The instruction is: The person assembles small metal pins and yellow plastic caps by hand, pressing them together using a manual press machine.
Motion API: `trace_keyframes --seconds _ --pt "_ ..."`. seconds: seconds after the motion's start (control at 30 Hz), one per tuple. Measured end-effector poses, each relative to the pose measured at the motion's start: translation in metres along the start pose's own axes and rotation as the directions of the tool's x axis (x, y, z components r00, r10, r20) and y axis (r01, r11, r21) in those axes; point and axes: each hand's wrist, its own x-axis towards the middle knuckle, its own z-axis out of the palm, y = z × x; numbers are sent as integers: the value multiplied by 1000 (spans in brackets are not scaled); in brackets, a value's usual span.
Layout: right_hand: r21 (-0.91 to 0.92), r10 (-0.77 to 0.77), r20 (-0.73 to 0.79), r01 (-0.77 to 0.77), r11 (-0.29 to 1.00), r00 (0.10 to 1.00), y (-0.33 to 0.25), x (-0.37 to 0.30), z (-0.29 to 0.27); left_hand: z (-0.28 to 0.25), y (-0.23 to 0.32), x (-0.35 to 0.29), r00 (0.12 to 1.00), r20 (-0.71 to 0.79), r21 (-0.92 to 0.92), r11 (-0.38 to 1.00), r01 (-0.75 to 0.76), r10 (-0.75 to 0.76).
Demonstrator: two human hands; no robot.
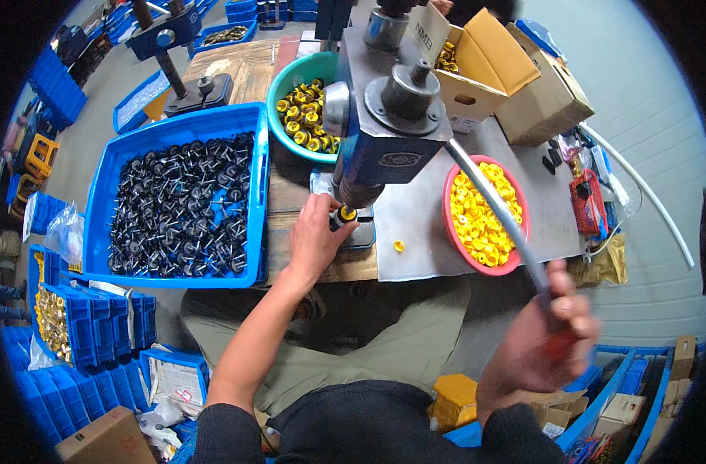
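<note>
My left hand (313,234) pinches a small black-and-yellow round part (346,214) beneath the ram of a dark arbor press (395,147). Its fingertips are close to the ram's lower end. Out to the right, my right hand (542,336) is wrapped round the red grip of the press's long metal lever (496,203), which slants down toward me; hand and grip are smeared by motion. A blue bin (263,193) full of black pieces with metal pins stands left of my left hand. Between the lever and the wall, a pink bowl (450,232) holds yellow caps.
Behind the bin, a green bowl (272,116) holds finished-looking black-and-yellow parts. One loose yellow cap (399,246) lies on the grey sheet (415,267). An open cardboard box (477,97) stands behind the press. Another press (198,93) stands at far left. Stacked blue crates (98,317) flank my left side.
</note>
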Motion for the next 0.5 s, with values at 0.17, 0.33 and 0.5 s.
trace_keyframes --seconds 0.17,0.33,0.5 --pt "-632 60 7 -42 773 998 76 -94 -17 2 -4 1 993 -68 13 995 -98 99" --pt "-469 -82 32 87 879 996 93 -99 -18 2 2 3 998 -31 59 997 -46 48" --pt "-272 -34 113 64 960 993 32 -43 -16 5 -4 5 994 14 29 993 -113 113"
